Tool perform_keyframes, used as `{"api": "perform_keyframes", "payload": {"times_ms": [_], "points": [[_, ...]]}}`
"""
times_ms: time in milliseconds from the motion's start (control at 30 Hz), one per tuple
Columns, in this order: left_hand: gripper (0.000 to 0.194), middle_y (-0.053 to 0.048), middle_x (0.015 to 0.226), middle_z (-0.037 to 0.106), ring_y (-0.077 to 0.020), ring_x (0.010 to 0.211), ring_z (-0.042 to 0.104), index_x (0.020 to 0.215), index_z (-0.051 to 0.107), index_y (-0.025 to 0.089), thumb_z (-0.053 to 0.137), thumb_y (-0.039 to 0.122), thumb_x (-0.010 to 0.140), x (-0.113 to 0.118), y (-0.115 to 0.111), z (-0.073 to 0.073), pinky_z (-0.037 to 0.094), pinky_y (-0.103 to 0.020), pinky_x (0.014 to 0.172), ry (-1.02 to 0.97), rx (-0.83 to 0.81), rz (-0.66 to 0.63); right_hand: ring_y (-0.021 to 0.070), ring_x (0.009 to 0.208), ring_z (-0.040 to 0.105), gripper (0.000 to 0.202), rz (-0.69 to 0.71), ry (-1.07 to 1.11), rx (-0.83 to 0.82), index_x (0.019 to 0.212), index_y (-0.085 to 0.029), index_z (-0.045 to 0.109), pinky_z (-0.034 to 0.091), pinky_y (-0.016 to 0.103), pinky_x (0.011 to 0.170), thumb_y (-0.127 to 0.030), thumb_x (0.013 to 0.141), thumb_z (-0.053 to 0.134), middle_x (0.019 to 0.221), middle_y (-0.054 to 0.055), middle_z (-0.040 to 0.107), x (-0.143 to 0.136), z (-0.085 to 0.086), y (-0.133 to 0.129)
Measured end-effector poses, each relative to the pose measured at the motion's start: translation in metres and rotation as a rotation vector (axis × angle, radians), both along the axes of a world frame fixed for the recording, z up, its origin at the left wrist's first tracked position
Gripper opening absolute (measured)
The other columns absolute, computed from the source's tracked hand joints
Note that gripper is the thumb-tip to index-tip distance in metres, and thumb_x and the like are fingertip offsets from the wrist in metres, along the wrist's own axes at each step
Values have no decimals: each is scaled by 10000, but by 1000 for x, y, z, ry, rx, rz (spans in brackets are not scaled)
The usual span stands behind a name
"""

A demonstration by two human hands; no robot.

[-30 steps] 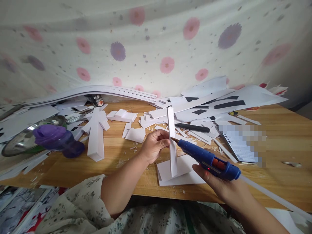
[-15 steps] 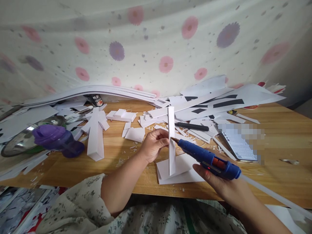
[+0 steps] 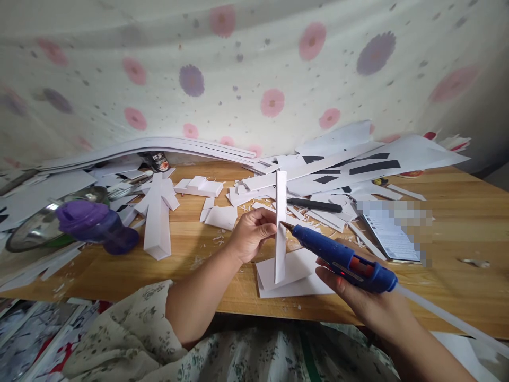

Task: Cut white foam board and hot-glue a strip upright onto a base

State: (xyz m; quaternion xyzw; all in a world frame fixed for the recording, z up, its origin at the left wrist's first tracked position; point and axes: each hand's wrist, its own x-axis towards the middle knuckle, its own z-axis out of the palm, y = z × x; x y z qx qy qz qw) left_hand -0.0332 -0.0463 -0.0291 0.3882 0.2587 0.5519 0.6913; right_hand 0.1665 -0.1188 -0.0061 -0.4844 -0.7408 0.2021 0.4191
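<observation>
Pinched in my left hand is a long narrow white foam board strip, held upright. My right hand is wrapped round a blue glue gun with a small red light lit on its side. The gun's metal tip touches or nearly touches the strip's right edge, at about the height of my left thumb. A clear glue stick trails from the back of the gun. Below the strip, a folded or stacked white board piece lies at the table's front edge.
A purple bottle stands left beside a metal bowl. Nearby lies a white board model. Behind my hands are a black-handled tool, white offcuts and long board sheets. A phone rests on the wooden table at right.
The view has shifted slightly. The glue gun's tip has moved a little upward along the strip's edge. Both hands keep their hold.
</observation>
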Motion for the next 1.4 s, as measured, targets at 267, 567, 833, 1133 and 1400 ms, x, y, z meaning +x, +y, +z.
{"api": "perform_keyframes", "payload": {"times_ms": [267,567,833,1133,1400], "points": [[408,22,603,677,-73,516,597,669,664,146,917,322,401,0,-2,2,459,-159,487,-6,-22,-14,168,588,536,233,71,11,-49,656,-231,515,444,316,555,-390,814,580,636,7,546,2,3,2],[445,17,613,671,-99,550,613,680,648,149,917,348,387,-1,0,1,488,-201,537,0,-33,5,166,574,521,246,69,-36,-40,635,-226,482,438,312,553,-377,805,578,613,-3,513,3,5,1],[438,29,587,653,-80,535,593,692,640,160,915,351,409,-3,1,-3,439,-164,510,-20,-20,17,182,568,530,259,92,-49,-41,611,-236,489,432,305,512,-392,805,564,589,11,510,4,0,0],[448,25,580,649,-100,550,592,695,620,165,909,368,420,-2,3,0,438,-191,505,-49,2,23,161,566,518,249,143,-59,-64,631,-226,484,427,298,515,-377,817,554,623,9,531,5,-7,-3],[421,26,594,655,-108,573,600,711,627,176,904,354,447,-3,4,0,446,-199,516,-66,10,47,185,603,550,229,178,-89,-88,641,-231,495,442,322,552,-370,817,543,630,17,542,6,-6,-7]]}}
